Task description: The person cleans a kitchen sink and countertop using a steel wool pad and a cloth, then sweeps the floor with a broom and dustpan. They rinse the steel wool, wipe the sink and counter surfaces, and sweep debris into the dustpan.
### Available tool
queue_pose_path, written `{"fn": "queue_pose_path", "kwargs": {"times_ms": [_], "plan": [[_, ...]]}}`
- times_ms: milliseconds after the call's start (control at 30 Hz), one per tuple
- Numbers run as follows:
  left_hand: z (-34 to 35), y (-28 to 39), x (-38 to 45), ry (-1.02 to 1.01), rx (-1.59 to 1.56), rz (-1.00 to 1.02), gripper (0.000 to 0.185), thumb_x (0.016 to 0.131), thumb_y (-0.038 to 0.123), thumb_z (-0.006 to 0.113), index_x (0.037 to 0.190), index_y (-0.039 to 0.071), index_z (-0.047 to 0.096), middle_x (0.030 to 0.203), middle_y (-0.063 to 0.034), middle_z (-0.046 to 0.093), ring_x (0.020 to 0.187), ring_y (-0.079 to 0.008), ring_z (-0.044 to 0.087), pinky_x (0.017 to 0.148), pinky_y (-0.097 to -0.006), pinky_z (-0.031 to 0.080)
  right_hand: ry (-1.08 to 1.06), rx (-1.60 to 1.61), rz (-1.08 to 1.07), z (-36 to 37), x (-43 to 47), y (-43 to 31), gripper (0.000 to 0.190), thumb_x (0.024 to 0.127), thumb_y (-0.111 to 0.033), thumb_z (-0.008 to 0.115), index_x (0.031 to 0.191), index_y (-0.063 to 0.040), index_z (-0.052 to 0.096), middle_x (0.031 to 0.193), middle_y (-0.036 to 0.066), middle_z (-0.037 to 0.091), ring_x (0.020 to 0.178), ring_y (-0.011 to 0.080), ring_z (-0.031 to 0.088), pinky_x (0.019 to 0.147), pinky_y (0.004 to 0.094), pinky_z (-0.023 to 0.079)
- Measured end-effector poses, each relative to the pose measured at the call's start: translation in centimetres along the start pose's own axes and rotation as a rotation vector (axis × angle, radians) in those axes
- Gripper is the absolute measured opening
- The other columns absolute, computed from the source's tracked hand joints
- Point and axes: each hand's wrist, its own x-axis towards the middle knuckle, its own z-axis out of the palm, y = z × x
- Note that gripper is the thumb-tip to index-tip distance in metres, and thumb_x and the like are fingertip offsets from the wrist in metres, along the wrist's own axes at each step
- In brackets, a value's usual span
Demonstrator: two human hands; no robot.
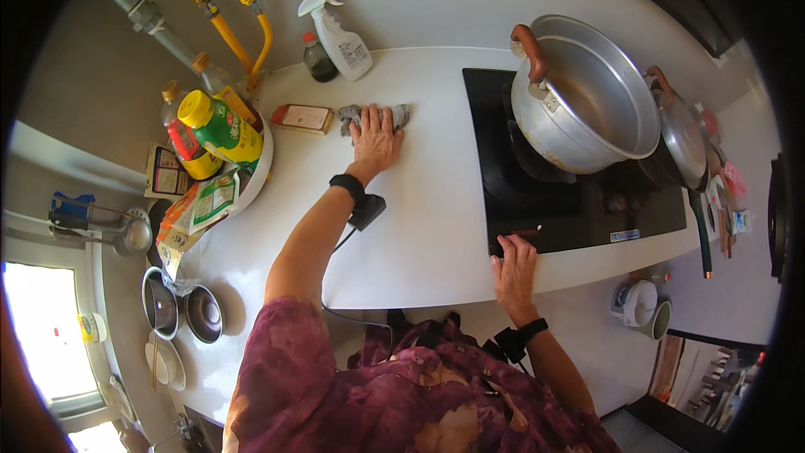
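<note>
My left hand (375, 139) presses down on a grey cloth (401, 117) on the white countertop (409, 220), its fingers spread over the cloth. A flat box with a red end (303, 118) lies just left of the cloth. My right hand (516, 269) rests on the front left corner of the black glass cooktop (566, 220), with nothing seen in it; part of the palm is hidden. A large aluminium pot with brown handles (591, 101) stands on the cooktop, beyond my right hand.
A white spray bottle (346, 51) and a small dark bottle with a red cap (319, 63) stand near the wall. At left are a white tub (259, 179) of bottles and packets, and metal bowls (204, 315). A lidded pan's green handle (701, 239) juts past the right counter edge.
</note>
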Motion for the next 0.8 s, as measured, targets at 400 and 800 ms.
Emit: {"fn": "queue_pose_path", "kwargs": {"times_ms": [400, 800], "plan": [[3.6, 2.2, 12.0, -0.009, 0.052, -0.037, 0.062, 0.094, 0.044, 0.049, 0.143, 0.008, 0.034, 0.150, -0.0188, 0.030, 0.141, -0.0379, 0.022, 0.107, -0.0663, 0.021, -0.006, 0.031, 0.018, -0.4, 0.3, -0.3, 0.046, 0.084, -0.015, 0.067, 0.126, -0.004, 0.054, 0.126, 0.014, 0.048, 0.113, 0.0342, 0.046, 0.098, 0.0461, 0.036], [4.7, 4.7, 10.3, 0.103, -0.019, 0.358, 0.053, 0.096, 0.038, 0.047, 0.141, 0.010, 0.041, 0.145, -0.0187, 0.037, 0.138, -0.0380, 0.031, 0.103, -0.0670, 0.027, 0.010, 0.049, 0.024, -1.2, 0.2, -0.3, 0.044, 0.084, -0.014, 0.068, 0.124, -0.004, 0.054, 0.124, 0.013, 0.048, 0.114, 0.0326, 0.045, 0.099, 0.0443, 0.036]]}}
